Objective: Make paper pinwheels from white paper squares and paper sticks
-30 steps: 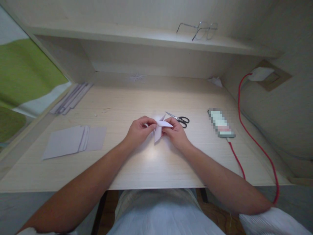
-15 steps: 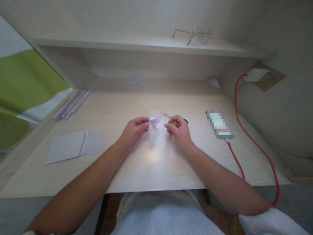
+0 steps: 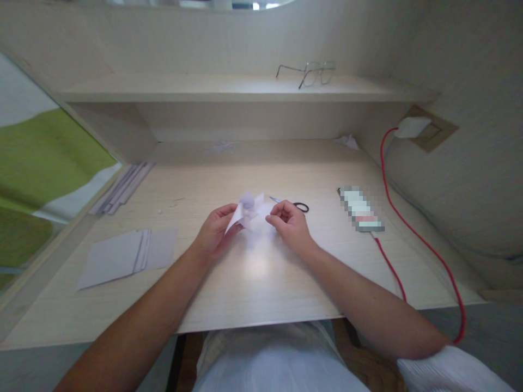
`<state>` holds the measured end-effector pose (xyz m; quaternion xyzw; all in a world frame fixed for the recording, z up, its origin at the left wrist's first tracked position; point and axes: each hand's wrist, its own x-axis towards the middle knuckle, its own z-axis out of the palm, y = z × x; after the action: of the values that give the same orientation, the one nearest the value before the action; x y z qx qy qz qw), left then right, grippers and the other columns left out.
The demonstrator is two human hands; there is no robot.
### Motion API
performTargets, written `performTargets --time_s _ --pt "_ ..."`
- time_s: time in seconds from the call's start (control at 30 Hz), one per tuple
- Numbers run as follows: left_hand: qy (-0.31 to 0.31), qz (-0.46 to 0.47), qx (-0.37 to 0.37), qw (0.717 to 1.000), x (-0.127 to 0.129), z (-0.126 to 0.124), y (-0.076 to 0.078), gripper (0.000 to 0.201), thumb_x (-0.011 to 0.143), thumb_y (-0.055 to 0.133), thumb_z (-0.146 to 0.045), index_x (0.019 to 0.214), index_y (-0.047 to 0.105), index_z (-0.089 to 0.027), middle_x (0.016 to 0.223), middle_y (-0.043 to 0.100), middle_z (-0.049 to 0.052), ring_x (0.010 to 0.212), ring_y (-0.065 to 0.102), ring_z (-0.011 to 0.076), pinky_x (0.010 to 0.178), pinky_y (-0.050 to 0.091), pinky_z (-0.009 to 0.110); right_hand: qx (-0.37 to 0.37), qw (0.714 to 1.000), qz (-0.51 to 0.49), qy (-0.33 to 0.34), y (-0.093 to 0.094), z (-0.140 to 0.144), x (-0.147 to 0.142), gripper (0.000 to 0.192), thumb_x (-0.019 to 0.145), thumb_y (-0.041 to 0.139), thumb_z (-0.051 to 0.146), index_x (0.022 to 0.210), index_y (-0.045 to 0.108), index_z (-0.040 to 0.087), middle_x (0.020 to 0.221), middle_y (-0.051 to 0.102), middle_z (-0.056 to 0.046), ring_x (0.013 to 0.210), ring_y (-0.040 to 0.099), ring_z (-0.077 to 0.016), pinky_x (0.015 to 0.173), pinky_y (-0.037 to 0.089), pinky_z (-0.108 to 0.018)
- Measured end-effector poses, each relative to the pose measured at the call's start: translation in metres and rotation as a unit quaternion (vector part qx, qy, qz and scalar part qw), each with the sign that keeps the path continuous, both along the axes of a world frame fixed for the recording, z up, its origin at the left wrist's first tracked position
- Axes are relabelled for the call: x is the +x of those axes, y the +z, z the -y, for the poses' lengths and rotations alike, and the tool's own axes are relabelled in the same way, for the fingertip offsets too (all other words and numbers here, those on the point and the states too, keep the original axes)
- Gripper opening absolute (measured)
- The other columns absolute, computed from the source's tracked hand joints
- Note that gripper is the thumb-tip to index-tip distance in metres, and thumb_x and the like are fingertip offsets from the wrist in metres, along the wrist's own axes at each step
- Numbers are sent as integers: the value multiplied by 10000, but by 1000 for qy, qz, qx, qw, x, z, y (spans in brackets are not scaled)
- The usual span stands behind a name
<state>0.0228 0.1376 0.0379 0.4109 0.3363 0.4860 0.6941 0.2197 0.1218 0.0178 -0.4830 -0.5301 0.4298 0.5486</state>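
Between my hands is a piece of thin white folded paper [image 3: 246, 209], its flaps standing out like a pinwheel's blades. My left hand [image 3: 216, 228] grips it by the left edge, thumb on the near side. On the paper's right, my right hand [image 3: 291, 223] is closed, thumb against curled fingers. Whether a small thing sits in that pinch cannot be made out. Scissors with a black handle [image 3: 301, 207] lie on the desk just behind my right hand, which partly covers them.
White paper sheets [image 3: 112, 256] and a stack of paper strips [image 3: 125, 188] lie at left. A phone [image 3: 362, 209] on a red cable [image 3: 420, 224] is at right. Glasses [image 3: 312, 73] rest on the shelf [image 3: 196, 90]. Crumpled paper [image 3: 348, 142] lies at the back right.
The paper has turned in my left hand and its flaps now face me more. Both hands sit slightly lower and further left in view. The camera has tilted up a little, and more of the scissors shows.
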Motion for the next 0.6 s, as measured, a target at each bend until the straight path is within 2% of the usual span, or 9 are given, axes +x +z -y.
performTargets --time_s 0.13,0.4,0.5,0.6 --pt "11 -2 4 1000 1 0 1 271 631 874 -283 866 792 -176 840 725 58 765 630 169 732 514 288 8 998 56 -1 -6 -1 1 139 776 730 270 743 600 232 668 586 37 594 493 -142 583 373 -296" --pt "17 22 6 1000 -1 -2 1 243 705 822 -318 892 768 -172 853 683 49 741 575 145 697 483 268 22 986 167 10 -9 2 2 72 786 696 229 743 638 230 645 612 40 588 516 -145 591 376 -291" --pt "30 17 -8 999 0 -2 2 218 711 816 -334 848 757 -175 872 689 50 773 587 150 718 495 270 22 984 179 10 -10 1 2 52 796 686 224 767 643 227 657 607 40 608 524 -148 607 382 -292" --pt "40 -12 -2 999 2 -2 3 225 699 819 -361 811 742 -181 858 692 45 787 596 156 730 495 273 31 989 146 6 -9 2 2 44 812 691 236 831 650 236 649 568 47 614 518 -153 609 382 -293"
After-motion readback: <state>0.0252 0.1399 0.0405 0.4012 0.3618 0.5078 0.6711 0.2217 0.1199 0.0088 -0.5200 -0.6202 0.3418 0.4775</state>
